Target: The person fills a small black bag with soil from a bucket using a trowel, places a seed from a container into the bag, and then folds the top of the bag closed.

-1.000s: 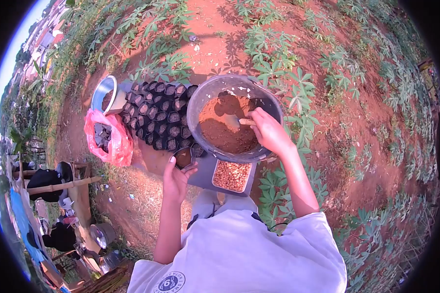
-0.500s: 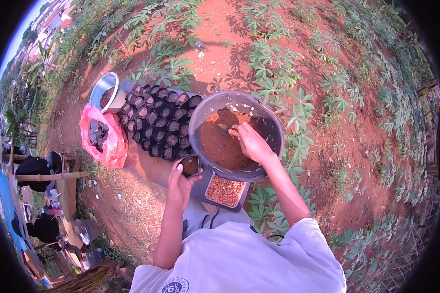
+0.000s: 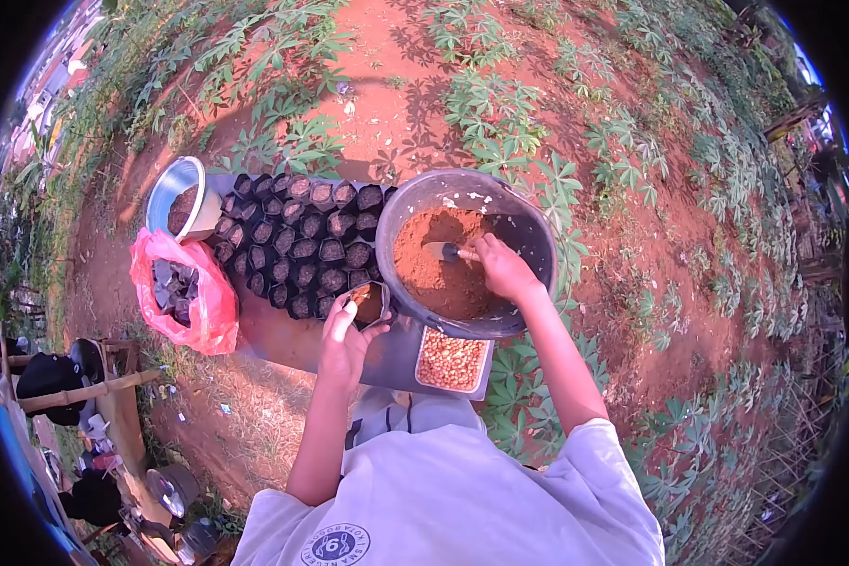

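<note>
My left hand (image 3: 342,341) grips a small black nursery bag (image 3: 371,304) partly filled with reddish soil, held just left of a big grey basin (image 3: 528,243). The basin holds a heap of red-brown soil (image 3: 434,269). My right hand (image 3: 503,267) is inside the basin, closed on the handle of a small scoop (image 3: 441,251) whose blade rests on the soil. Below the basin lies a rectangular tray of peanuts (image 3: 451,360).
Several filled black nursery bags (image 3: 297,241) stand in rows left of the basin on a grey board (image 3: 283,337). A metal bowl (image 3: 175,195) with soil and a red plastic bag (image 3: 201,302) of empty bags sit further left. Cassava plants (image 3: 500,113) and bare red earth surround everything.
My right hand has shifted right within the basin and the scoop now lies on the soil. My left hand has raised the small bag closer to the basin's rim. The camera has swung slightly.
</note>
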`<state>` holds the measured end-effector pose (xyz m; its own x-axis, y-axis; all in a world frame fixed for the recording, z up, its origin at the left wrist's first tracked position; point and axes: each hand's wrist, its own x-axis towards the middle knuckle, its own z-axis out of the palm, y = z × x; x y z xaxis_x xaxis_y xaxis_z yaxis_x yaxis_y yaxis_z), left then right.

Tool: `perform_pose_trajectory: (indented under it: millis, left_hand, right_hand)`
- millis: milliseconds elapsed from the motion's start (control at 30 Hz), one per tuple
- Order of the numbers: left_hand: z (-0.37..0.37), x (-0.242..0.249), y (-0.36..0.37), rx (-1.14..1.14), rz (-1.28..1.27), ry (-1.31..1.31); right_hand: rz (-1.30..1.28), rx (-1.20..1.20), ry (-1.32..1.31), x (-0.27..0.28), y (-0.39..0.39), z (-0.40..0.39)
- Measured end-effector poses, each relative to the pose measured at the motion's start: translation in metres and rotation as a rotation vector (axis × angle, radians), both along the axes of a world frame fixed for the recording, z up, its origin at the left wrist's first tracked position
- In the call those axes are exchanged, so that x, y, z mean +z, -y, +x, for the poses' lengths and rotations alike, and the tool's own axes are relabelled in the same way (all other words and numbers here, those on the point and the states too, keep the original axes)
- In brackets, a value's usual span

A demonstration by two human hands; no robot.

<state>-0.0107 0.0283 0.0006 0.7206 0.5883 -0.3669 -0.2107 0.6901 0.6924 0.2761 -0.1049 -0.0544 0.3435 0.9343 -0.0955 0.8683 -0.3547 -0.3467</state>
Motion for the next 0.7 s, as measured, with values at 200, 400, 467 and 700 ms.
perform_pose_trajectory:
  millis: [200,400,467,700]
  left_hand:
    - [-0.023,-0.018,-0.011,-0.092,-0.001,-0.031]
    - [-0.033,-0.019,-0.014,-0.206,0.025,-0.001]
    - [-0.033,-0.013,-0.017,-0.21,0.015,0.029]
    - [-0.033,-0.016,-0.035,-0.194,0.018,0.063]
  right_hand:
    - [-0.006,-0.068,-0.003,-0.002,-0.003,-0.012]
    - [-0.047,-0.144,-0.054,-0.012,-0.004,-0.021]
    - [-0.093,-0.179,-0.057,-0.014,-0.006,-0.021]
    - [-0.239,-0.186,-0.056,-0.022,-0.014,-0.019]
